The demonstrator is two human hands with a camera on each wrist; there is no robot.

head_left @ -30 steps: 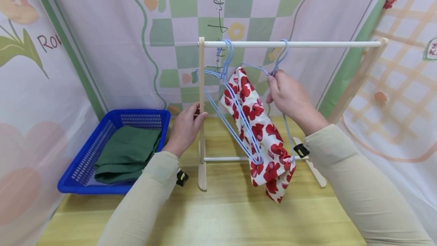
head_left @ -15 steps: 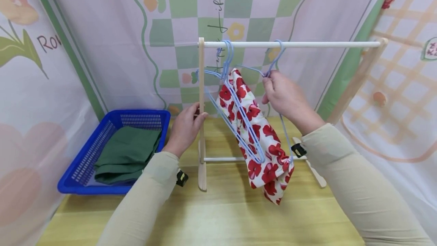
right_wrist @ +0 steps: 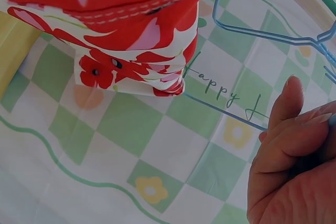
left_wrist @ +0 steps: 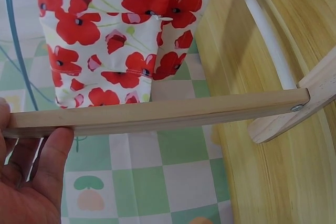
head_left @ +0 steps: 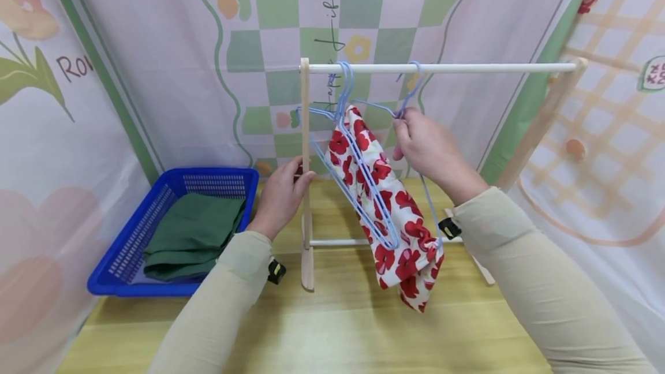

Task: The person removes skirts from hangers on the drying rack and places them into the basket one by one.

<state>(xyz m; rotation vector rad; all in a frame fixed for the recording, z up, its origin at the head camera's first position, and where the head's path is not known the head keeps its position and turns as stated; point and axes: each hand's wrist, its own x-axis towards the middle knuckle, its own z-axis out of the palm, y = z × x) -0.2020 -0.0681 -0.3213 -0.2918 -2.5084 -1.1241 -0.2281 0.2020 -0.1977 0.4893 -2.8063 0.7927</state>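
Observation:
My left hand (head_left: 279, 196) grips the left wooden post (head_left: 306, 221) of a small clothes rack, fingers behind and thumb in front; the left wrist view shows this hand (left_wrist: 39, 182) at the post. My right hand (head_left: 432, 146) pinches a blue wire hanger (head_left: 430, 204) just under its hook, which sits over the white rail (head_left: 483, 67). From this hanger a white garment with red flowers (head_left: 409, 235) hangs at a slant. Two more blue hangers (head_left: 371, 189) hang together near the left post, overlapping the garment in the head view.
A blue basket (head_left: 122, 288) with a folded dark green cloth (head_left: 194, 235) stands on the wooden table (head_left: 332, 333) left of the rack. The rack's right post (head_left: 545, 117) slants up at the far side. Behind hangs a patterned curtain (head_left: 280, 2).
My right hand has slid the hanger with the flowered garment left along the rail, closer to the other two hangers. The left hand stays on the post.

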